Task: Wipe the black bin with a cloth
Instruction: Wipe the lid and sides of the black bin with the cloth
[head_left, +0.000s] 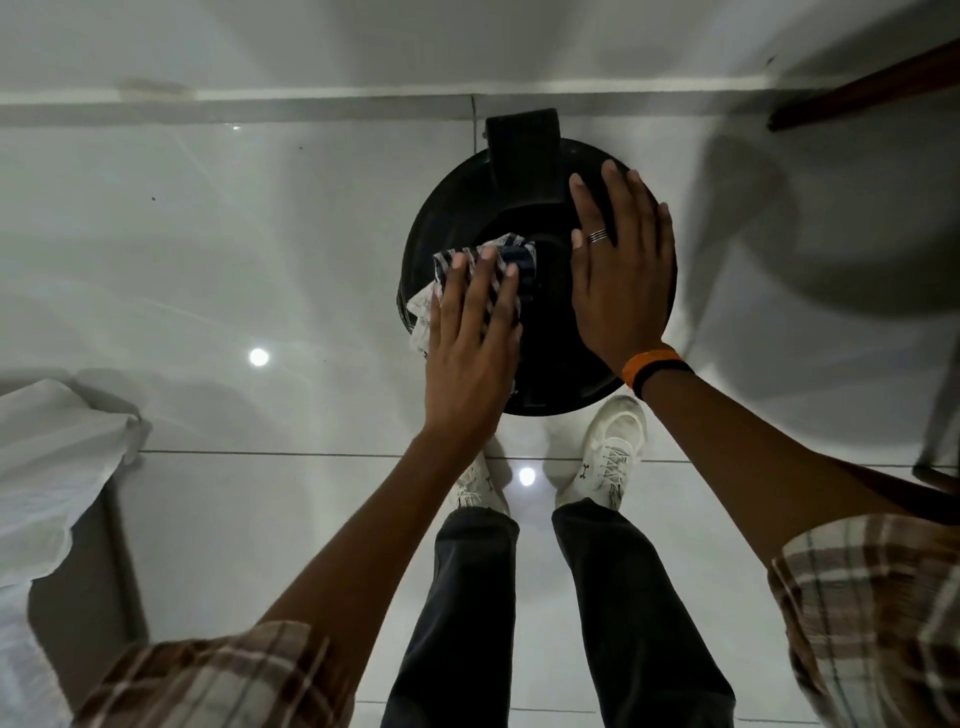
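A round black bin (545, 332) with a closed lid stands on the pale tiled floor, seen from straight above. A flat black pedal or hinge piece (523, 150) sticks out at its far side. My left hand (475, 343) lies flat on a blue-and-white checked cloth (511, 249), pressing it onto the left part of the lid. Part of the cloth hangs over the bin's left edge. My right hand (621, 265), fingers spread, rests flat on the right side of the lid and holds nothing.
My two white shoes (610, 457) stand right behind the bin. A white sheet over a piece of furniture (52, 467) is at the left. A dark wooden leg (872, 88) and a metal leg (940, 415) are at the right. The wall's skirting (311, 96) runs just beyond the bin.
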